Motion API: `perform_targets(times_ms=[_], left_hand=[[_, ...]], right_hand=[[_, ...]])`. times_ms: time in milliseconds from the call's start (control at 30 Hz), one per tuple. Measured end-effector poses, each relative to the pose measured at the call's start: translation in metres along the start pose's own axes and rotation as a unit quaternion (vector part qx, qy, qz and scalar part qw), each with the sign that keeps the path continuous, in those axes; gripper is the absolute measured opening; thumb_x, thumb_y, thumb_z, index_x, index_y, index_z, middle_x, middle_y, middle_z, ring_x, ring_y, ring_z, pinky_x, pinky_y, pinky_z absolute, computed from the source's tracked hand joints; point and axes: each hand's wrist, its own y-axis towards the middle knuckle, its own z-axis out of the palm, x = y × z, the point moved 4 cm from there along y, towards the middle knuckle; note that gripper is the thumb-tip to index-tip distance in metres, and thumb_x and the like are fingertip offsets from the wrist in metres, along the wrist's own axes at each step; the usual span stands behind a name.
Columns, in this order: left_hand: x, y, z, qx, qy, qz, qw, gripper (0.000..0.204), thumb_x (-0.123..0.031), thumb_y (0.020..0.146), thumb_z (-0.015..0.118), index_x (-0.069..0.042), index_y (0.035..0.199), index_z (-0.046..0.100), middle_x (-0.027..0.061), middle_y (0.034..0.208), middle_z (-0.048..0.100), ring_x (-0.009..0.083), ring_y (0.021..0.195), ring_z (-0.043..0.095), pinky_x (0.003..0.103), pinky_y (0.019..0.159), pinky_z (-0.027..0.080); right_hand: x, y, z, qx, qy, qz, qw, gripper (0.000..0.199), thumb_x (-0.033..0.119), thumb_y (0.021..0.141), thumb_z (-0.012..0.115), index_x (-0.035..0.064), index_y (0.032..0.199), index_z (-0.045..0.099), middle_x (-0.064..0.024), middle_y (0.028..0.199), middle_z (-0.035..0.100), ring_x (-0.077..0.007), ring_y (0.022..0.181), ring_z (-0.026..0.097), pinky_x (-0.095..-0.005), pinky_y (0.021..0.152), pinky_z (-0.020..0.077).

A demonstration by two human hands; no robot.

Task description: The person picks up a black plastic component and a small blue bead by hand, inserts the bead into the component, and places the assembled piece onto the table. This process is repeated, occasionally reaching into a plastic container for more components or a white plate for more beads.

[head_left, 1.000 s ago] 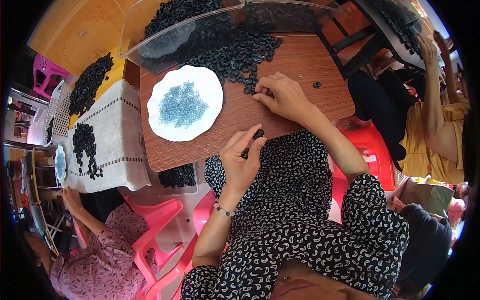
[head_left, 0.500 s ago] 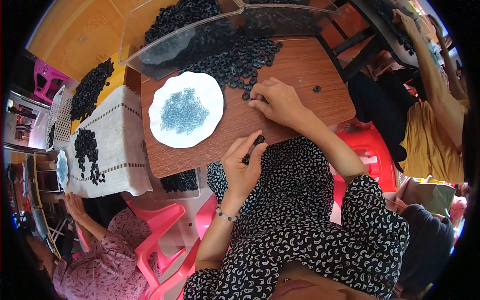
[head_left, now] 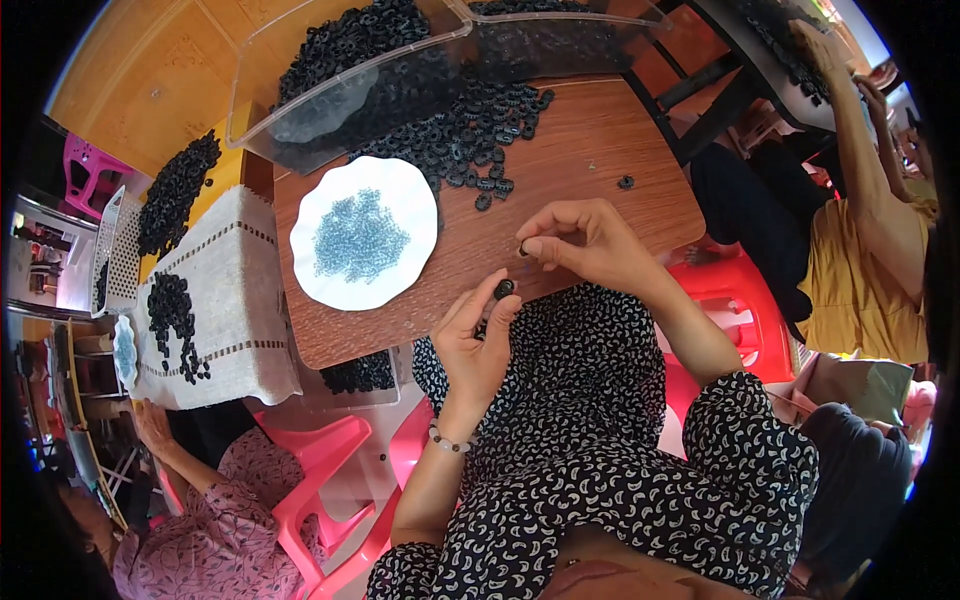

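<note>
My left hand [head_left: 473,350] is closed in a pinch over the near edge of the brown table. Between its thumb and forefinger is a small round black part [head_left: 504,289]; something else dark shows deeper in the palm. Just to the right, my right hand [head_left: 592,243] pinches another small dark piece [head_left: 524,248] at its fingertips, mostly covered. Left of the hands lies a white wavy-rimmed plate [head_left: 412,272] with a heap of tiny clear bluish beads [head_left: 358,236]. Beyond it, loose black ring-like parts [head_left: 480,135] spread over the table.
A clear plastic box [head_left: 300,148] of black parts stands at the table's far edge. One black part [head_left: 626,182] lies alone at right. On the left, a cloth-covered table [head_left: 250,345] bears more black pieces. Other people sit at left and right.
My right hand has come back from the loose black parts toward my left hand, now with a small dark piece in its fingertips. The left hand still holds its round black part.
</note>
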Motion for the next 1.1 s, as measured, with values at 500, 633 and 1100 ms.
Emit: perform_targets(times_ms=[500, 633, 1100], left_hand=[[-0.016, 0.005, -0.002, -0.048, 0.073, 0.102, 0.991, 0.028, -0.004, 0.091, 0.075, -0.001, 0.119, 0.073, 0.0121, 0.099, 0.074, 0.0175, 0.086, 0.071, 0.028, 0.076, 0.055], [-0.018, 0.004, -0.002, -0.050, 0.093, 0.123, 0.987, 0.026, -0.003, 0.091, 0.075, -0.001, 0.117, 0.074, 0.0124, 0.099, 0.074, 0.0187, 0.086, 0.072, 0.028, 0.076, 0.056], [-0.019, 0.002, 0.004, -0.029, 0.147, 0.153, 0.977, 0.024, -0.001, 0.089, 0.074, 0.001, 0.113, 0.073, 0.0119, 0.099, 0.073, 0.0182, 0.087, 0.070, 0.028, 0.077, 0.054]], right_hand=[[0.004, -0.019, 0.023, 0.035, 0.159, -0.024, 0.986, 0.013, 0.007, 0.096, 0.070, -0.0040, 0.104, 0.071, -0.0067, 0.094, 0.074, -0.0109, 0.088, 0.070, -0.0259, 0.080, 0.0603], [0.004, -0.021, 0.021, 0.024, 0.127, -0.004, 0.992, 0.011, 0.005, 0.095, 0.071, -0.0033, 0.102, 0.071, -0.0053, 0.093, 0.073, -0.0091, 0.086, 0.069, -0.0245, 0.079, 0.0580], [0.009, -0.024, 0.014, 0.026, -0.030, -0.009, 0.999, 0.009, 0.006, 0.091, 0.074, -0.0017, 0.091, 0.070, 0.0013, 0.082, 0.069, -0.0018, 0.077, 0.060, -0.0196, 0.065, 0.0484]])
